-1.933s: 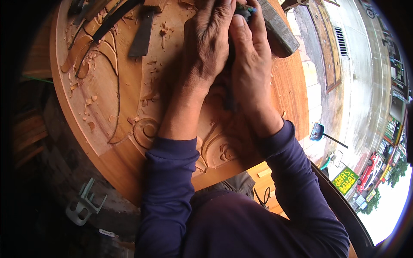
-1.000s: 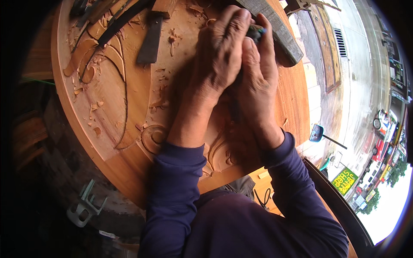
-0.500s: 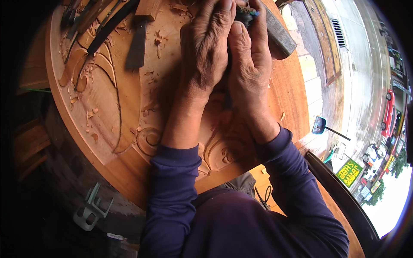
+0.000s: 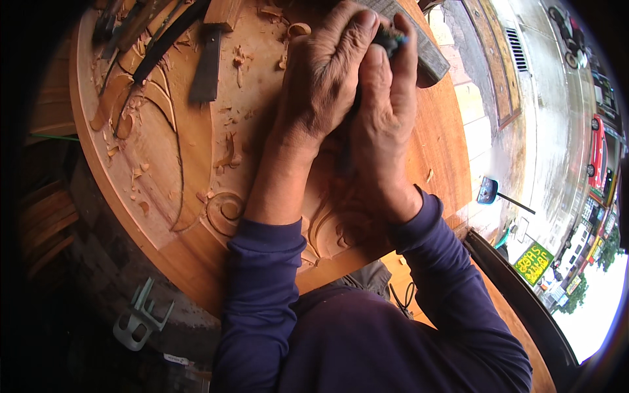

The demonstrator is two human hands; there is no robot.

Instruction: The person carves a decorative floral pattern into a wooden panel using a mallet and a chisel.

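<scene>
Both hands close round a dark-handled carving chisel, most of it hidden between the palms. My left hand lies over it with fingers curled. My right hand grips its end from the right, the thumb pressed up along the handle. Beneath them is a round-edged wooden panel carved with scrolls and leaf shapes. A fresh curled shaving stands by my left knuckles. The chisel's cutting edge cannot be seen.
Several carving tools lie at the panel's far left, beside a flat dark blade with a wooden handle. A weathered grey block rests past my right hand. Loose shavings litter the surface. A pale green plastic chair stands lower left; a wet street is at right.
Both hands have shifted slightly to the right and nearer with the chisel. A curled shaving now shows beside my left hand. Both hands keep their hold.
</scene>
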